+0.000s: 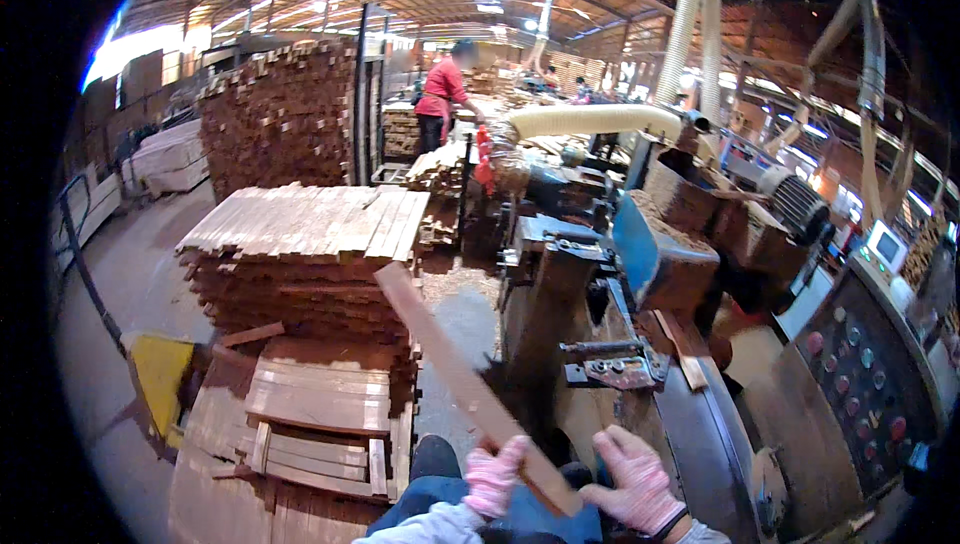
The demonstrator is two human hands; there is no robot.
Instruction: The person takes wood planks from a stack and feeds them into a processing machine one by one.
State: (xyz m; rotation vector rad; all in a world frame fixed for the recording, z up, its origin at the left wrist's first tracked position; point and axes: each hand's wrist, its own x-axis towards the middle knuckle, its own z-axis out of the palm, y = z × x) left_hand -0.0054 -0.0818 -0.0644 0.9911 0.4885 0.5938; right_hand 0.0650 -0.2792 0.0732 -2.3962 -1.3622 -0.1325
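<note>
A long, narrow wooden board (pixel 450 374) slants across in front of my body, its far end up toward a stack of boards. My left hand (pixel 495 476), in a pink and white work glove, is closed around the board near its lower end. My right hand (pixel 636 484), gloved the same way, is beside that lower end with thumb and fingers apart. Its thumb tip comes close to the board; whether it touches, I cannot tell. Another wooden piece (pixel 682 349) lies on the machine bed (pixel 700 434) to the right.
A tall stack of boards (pixel 300 224) stands at left, with lower piles (pixel 320 384) before it. A woodworking machine (pixel 660 254) with a hose (pixel 600 122) fills the right, beside a button panel (pixel 850 374). A yellow pallet-truck part (pixel 158 379) is far left. A person in red (pixel 443 94) works behind.
</note>
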